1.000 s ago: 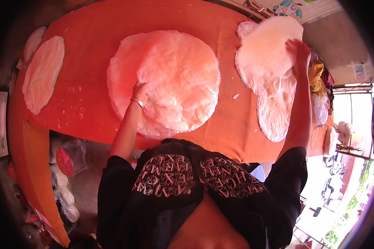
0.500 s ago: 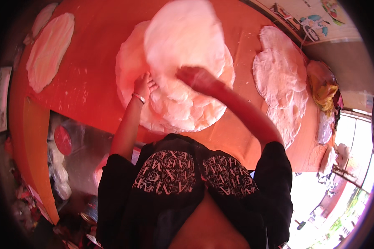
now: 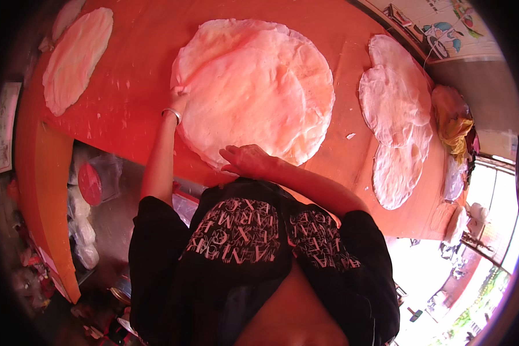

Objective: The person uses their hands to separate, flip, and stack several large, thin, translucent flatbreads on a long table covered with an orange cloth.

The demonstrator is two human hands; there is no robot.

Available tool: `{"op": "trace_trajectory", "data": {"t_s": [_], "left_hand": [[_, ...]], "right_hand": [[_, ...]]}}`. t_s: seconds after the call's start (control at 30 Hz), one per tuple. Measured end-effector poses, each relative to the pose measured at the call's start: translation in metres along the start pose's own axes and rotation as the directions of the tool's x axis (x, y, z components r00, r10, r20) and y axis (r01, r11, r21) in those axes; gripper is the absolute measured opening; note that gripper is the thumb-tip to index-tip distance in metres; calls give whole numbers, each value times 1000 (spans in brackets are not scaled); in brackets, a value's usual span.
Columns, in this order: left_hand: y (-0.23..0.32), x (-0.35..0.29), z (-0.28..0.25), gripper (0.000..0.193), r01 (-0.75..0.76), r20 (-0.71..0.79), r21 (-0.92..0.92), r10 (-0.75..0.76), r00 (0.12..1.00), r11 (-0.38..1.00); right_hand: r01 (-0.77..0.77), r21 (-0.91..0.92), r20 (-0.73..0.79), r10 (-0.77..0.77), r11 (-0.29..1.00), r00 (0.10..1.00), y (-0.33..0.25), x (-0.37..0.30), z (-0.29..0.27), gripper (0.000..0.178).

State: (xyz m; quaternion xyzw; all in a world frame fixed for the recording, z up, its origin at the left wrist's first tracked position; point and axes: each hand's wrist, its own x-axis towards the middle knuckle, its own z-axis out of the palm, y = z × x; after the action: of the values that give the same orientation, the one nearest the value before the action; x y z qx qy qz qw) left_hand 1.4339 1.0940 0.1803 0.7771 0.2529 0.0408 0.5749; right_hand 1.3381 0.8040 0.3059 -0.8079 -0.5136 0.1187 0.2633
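A broad, round, pale dough sheet (image 3: 242, 92) lies over a stack of similar sheets on the red-orange table, and lower sheets (image 3: 317, 86) peek out along its right rim. Creases run across it from the left side. At that left edge my left hand (image 3: 179, 99), with a bangle at the wrist, has its fingers closed on the sheet's margin. My right hand (image 3: 249, 161) rests over the near edge of the stack, palm side partly hidden, its fingers stretched out to the left with nothing in them.
More thin dough sheets (image 3: 395, 115) overlap on the right, and a long one (image 3: 78, 60) lies at the far left of the table (image 3: 132, 75). Bags and cloth (image 3: 452, 124) sit by the right wall. A clear plastic container with a red disc (image 3: 90, 183) stands below the table's left front edge.
The top sheet, raised and blurred at the far side before, now lies spread over the stack, covering the smaller overlapping pieces. My right hand came nearer to me; my left moved left and slightly away.
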Motion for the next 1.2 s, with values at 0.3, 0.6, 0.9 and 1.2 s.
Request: {"op": "trace_trajectory", "data": {"t_s": [0.3, 0.6, 0.9, 1.2], "left_hand": [[63, -1, 57, 49, -285, -17, 829, 530, 848, 482], [75, -84, 170, 73, -602, 420, 773, 548, 723, 201], [75, -88, 175, 75, -586, 420, 802, 586, 693, 118], [85, -93, 168, 80, -546, 454, 823, 397, 798, 156]], "right_hand": [[-305, -397, -309, 187, 866, 933, 56, -41, 25, 71], [-478, -271, -535, 282, 836, 797, 119, -94, -63, 50], [-989, -128, -551, 824, 76, 134, 274, -240, -99, 63], [-948, -283, -380, 890, 147, 252, 299, -241, -129, 27]]}}
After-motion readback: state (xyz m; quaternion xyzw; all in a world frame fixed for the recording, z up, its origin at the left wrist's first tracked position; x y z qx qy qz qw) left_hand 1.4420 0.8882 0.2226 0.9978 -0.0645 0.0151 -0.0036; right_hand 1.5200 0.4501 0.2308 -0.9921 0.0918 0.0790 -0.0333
